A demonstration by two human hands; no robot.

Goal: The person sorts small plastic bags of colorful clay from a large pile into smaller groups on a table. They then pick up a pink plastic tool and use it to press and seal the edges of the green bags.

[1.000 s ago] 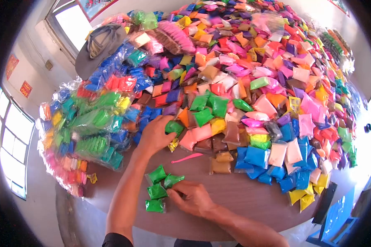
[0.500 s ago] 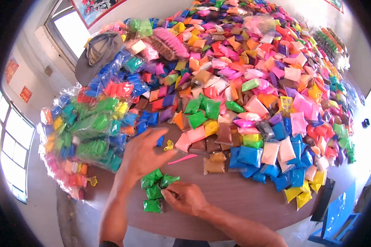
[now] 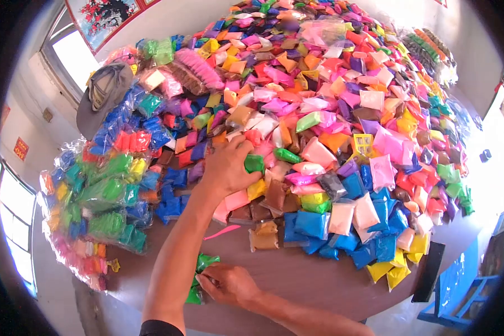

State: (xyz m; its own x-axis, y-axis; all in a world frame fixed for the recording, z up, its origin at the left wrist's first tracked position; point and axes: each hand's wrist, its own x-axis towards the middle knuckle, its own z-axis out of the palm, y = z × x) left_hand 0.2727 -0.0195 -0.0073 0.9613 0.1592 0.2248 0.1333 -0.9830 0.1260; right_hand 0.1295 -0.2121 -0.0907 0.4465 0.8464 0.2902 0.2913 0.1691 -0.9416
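My left hand (image 3: 229, 163) reaches into the front of the pile, its fingers curled round green packets. One green packet (image 3: 255, 163) shows beside its fingers; the others are hidden under the palm. My right hand (image 3: 229, 284) is close to the table's near edge, with thumb and fingers pinched at the edge of a small group of green packets (image 3: 208, 261). My left forearm covers part of that group. A pink plastic knife-like tool (image 3: 222, 232) lies on the table between the hands.
A large heap of colourful packets (image 3: 319, 112) covers the back of the brown table (image 3: 319, 285). Bagged bundles (image 3: 106, 190) stand at the left, under a grey cap (image 3: 103, 95). Brown packets (image 3: 264, 236) and blue packets (image 3: 313, 224) lie at the front. A blue stool (image 3: 459, 285) is at the right.
My left hand has moved up and away from above the green group and closed over green packets in the pile. My right hand stays by the green group. The view has shifted.
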